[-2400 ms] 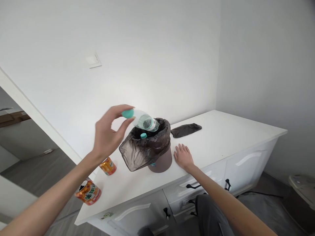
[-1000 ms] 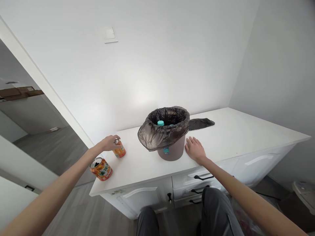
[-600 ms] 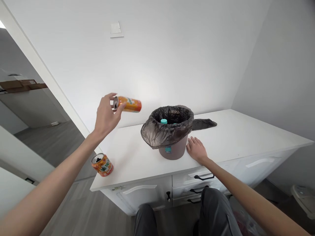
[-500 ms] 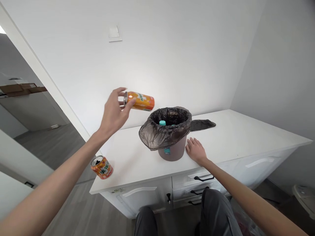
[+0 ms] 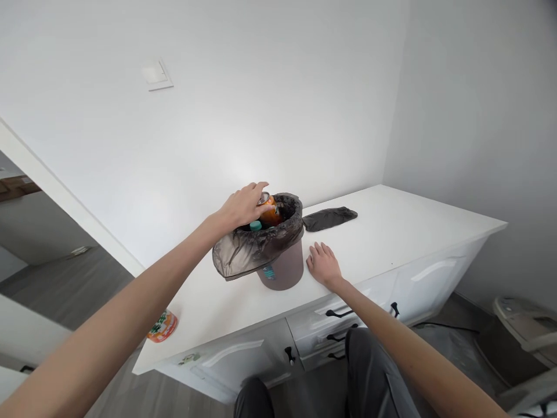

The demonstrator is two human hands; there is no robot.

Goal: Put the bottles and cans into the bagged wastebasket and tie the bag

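My left hand (image 5: 247,204) grips an orange soda can (image 5: 270,213) by its upper end, and the can's lower part is down inside the mouth of a bin (image 5: 285,270). A black trash bag (image 5: 243,255) lines the bin and folds out over its rim. Beside the can, a bottle with a teal cap (image 5: 255,226) stands inside the bag. To the right of the bin, my right hand (image 5: 322,264) lies on the white countertop (image 5: 365,241) with its fingers stretched out, holding nothing. A second orange can (image 5: 164,326) stands at the counter's left end, partly hidden by my left forearm.
A flattened dark plastic bag (image 5: 331,218) lies on the counter right of the bin. Behind is a white wall with a light switch (image 5: 157,75). Black drawer handles (image 5: 339,313) jut from the cabinet front. A beige appliance-like object (image 5: 524,319) stands at the lower right.
My left hand has carried the can right and down from the air beside the bin into its mouth, tilting it from near level to steeper. My right hand stays on the counter. The view has shifted.
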